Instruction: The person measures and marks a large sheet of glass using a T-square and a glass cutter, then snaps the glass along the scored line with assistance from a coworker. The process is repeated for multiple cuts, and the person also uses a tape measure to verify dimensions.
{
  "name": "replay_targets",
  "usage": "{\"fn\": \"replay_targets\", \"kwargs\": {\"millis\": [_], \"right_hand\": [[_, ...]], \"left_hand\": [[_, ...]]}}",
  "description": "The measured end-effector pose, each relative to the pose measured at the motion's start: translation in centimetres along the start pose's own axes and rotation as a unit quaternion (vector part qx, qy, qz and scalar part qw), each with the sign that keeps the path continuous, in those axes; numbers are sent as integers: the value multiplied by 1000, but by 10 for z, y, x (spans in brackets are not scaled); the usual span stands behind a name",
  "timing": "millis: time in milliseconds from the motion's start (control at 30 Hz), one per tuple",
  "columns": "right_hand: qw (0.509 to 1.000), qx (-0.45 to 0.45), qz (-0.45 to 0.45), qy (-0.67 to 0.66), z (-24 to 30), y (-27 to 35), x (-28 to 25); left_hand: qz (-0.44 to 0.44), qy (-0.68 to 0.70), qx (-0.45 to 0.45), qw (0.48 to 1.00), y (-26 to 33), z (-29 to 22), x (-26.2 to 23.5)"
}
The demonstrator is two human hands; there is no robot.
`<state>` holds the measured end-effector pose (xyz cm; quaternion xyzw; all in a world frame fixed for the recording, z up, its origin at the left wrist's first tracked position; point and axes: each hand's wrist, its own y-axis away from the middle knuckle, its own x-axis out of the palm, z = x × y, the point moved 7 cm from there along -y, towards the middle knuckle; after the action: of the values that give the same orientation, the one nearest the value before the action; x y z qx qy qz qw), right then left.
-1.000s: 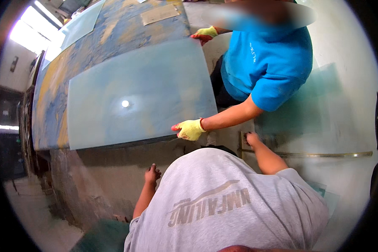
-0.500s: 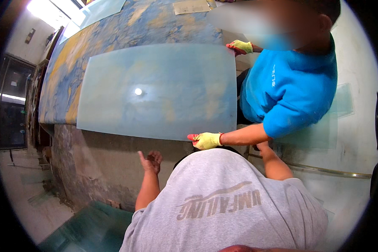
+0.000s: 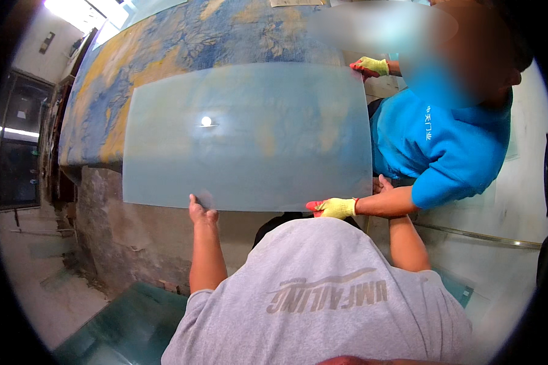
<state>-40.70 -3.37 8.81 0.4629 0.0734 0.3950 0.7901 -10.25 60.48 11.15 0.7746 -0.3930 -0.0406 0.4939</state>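
Observation:
A large frosted glass pane (image 3: 237, 164) lies partly over the draped table, with its near part jutting past the table's edge. My left hand (image 3: 204, 211) is on its near edge, thumb on top and fingers blurred beneath the glass. Beside the near right corner is my right hand (image 3: 381, 184), fingers apart, partly hidden by a co-worker's forearm; no grip on the pane shows there. The co-worker's gloved hands, yellow with red fingertips, hold the pane: one glove (image 3: 333, 208) at the near edge, the other glove (image 3: 371, 66) at the far right corner.
A blue and yellow patterned cloth (image 3: 158, 67) covers the table. Another glass sheet (image 3: 137, 15) lies at its far left. The co-worker in a blue shirt (image 3: 456, 146) stands close on the right. Dark green glass (image 3: 125, 325) is low at the left, and a metal strip (image 3: 487, 237) at the right.
The pane has shifted right and slightly toward me, with the co-worker's gloves. My left hand, open and apart from it before, has come up to its near edge. My right hand has risen.

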Motion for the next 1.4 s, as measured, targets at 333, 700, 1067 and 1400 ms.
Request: {"fn": "replay_targets", "kwargs": {"millis": [333, 700, 1067, 1400], "right_hand": [[995, -15, 52, 85, -57, -2, 41], [985, -10, -35, 170, -54, 1, 62], [983, -41, -65, 168, -64, 6, 70], [974, -33, -124, 187, -111, -19, 45]], "left_hand": [[-36, 46, 28, 998, -18, 10, -56], [3, -6, 43, 999, -7, 14, -52], [14, 75, 52, 996, -33, 24, -81], [-54, 45, 53, 996, -57, 17, -111]]}}
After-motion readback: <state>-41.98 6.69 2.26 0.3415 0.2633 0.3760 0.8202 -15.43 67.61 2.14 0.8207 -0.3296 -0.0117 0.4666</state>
